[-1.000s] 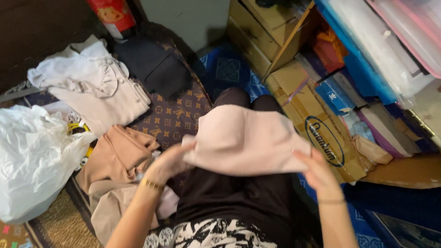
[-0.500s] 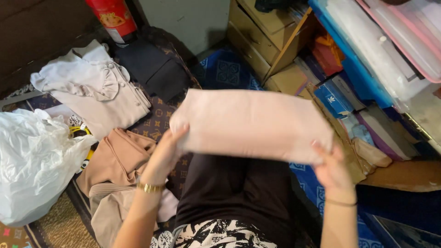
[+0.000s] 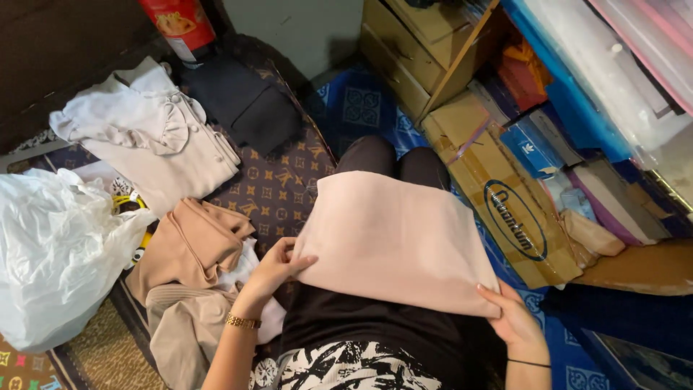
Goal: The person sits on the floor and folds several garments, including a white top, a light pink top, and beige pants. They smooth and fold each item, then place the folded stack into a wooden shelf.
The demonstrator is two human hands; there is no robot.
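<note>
Pink folded cloth [image 3: 393, 238] on lap; left hand [image 3: 271, 271], right hand [image 3: 514, 321] grip corners.

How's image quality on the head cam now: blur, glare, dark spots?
Head view: the pink folded cloth and both hands, left hand and right hand, look sharp, no obvious motion blur; the white plastic bag is bright, nearly blown out; the top-left corner and the lower-right floor sit in deep shadow; slight wide-angle bend at the edges.
</note>
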